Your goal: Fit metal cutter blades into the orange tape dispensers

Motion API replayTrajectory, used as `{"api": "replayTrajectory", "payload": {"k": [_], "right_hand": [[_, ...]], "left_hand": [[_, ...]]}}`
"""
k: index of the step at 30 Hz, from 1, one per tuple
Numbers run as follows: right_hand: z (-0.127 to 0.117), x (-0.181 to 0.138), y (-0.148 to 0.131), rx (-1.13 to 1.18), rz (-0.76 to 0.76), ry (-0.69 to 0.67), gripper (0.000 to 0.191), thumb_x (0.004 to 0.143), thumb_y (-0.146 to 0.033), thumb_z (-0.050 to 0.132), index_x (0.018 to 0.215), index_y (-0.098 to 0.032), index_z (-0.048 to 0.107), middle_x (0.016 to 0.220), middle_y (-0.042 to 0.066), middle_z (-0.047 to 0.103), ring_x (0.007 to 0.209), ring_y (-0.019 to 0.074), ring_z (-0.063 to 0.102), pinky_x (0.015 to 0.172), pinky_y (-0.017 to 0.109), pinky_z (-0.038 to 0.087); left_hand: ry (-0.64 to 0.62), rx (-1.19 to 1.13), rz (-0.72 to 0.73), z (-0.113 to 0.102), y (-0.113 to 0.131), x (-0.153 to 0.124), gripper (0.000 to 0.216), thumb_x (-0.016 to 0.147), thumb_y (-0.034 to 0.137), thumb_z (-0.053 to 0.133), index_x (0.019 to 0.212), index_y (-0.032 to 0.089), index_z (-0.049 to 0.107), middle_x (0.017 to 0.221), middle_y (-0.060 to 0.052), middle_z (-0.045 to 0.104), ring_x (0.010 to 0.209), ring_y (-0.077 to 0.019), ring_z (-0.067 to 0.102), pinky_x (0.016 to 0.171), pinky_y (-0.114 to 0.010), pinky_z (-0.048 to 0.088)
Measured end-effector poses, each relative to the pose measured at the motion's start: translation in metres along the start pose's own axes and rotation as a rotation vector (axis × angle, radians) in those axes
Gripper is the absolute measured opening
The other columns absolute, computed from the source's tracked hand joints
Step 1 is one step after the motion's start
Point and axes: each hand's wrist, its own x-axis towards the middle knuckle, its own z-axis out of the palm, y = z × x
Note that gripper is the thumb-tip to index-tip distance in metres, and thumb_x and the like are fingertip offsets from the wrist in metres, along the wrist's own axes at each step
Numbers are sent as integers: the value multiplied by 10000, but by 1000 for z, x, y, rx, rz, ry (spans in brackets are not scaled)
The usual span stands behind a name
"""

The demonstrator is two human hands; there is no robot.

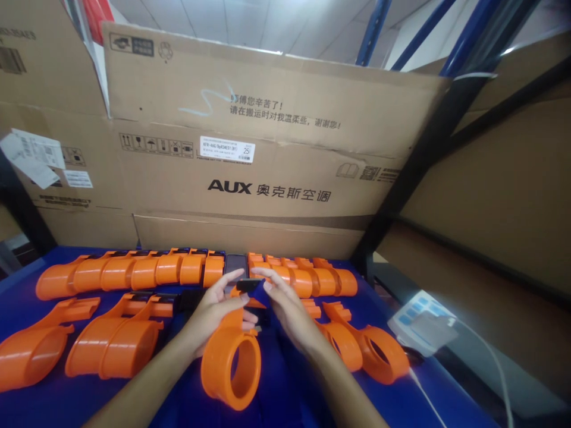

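Observation:
An orange tape dispenser (212,371) with a wide ring hangs below my hands, its narrow arm pointing up. My left hand (219,306) is closed around that arm, thumb across the front. My right hand (285,303) is closed at the top end, its thumb against a small dark blue piece (260,291). A black strip (247,285) shows between the two hands at the end of the arm. The fingers partly hide how these parts meet. Just behind the hands stands a dark grey box-like thing (236,266).
More orange tape dispensers line the blue table (173,404): a back row (145,273), left ones (131,348) and right ones (384,355). Several have black ends. A white-and-blue device (422,321) with a cable sits right. A cardboard sheet (285,160) stands behind, beside a dark post (410,154).

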Motion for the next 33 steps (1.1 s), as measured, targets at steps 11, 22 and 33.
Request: {"api": "replayTrajectory", "payload": {"k": [11,22,33], "right_hand": [[14,-2,3,103,62,15,373,897,-540,669,1097,-260,526,940,20,645,874,199,633,811,327,529],[22,-2,2,27,-25,100,404,914,-520,645,786,-254,368,719,-57,421,651,136,437,599,246,417],[8,-8,1,-547,-102,-190,76,921,-203,571,978,-244,600,937,36,671,874,228,609,796,337,461]], "left_hand": [[-132,76,123,4,-3,3,470,812,362,822,1231,174,725,1176,-139,747,1034,-271,724,917,-388,584],[-123,135,170,6,5,-1,459,792,394,828,1181,161,753,1107,-135,775,1001,-288,733,843,-376,602],[126,-194,96,-7,6,14,556,812,554,723,1174,135,675,865,-108,784,679,-247,751,608,-333,598]]}}
